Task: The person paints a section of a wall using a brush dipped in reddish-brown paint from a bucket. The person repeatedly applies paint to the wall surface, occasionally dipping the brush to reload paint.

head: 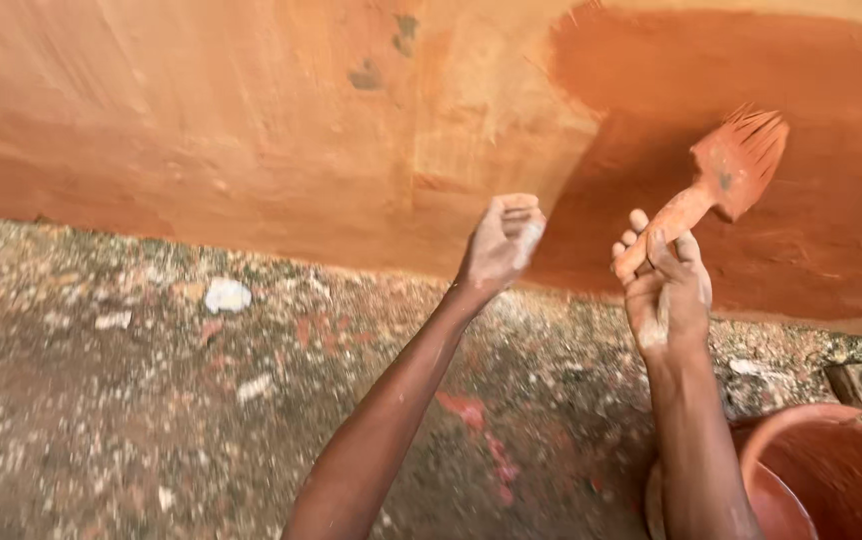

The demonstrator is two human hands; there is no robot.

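A paint-caked brush (729,172) sits right of centre in the upper half of the frame, its bristles against the darker wet patch of the orange wall (201,120), and the right hand (666,285) is wrapped tight around its handle. Just left of it, the left hand (503,243) is curled into a fist with nothing in it, close to the wall. A reddish bucket (831,470) stands at lower right on the speckled floor (131,400).

Matt, rough plaster wall (251,130), wet darker orange behind paint-caked bristle brush (736,165); below wall, gritty speckled floor (151,400); right of floor, smooth paint-coated bucket (831,470); dusty, chalk-smeared hands.
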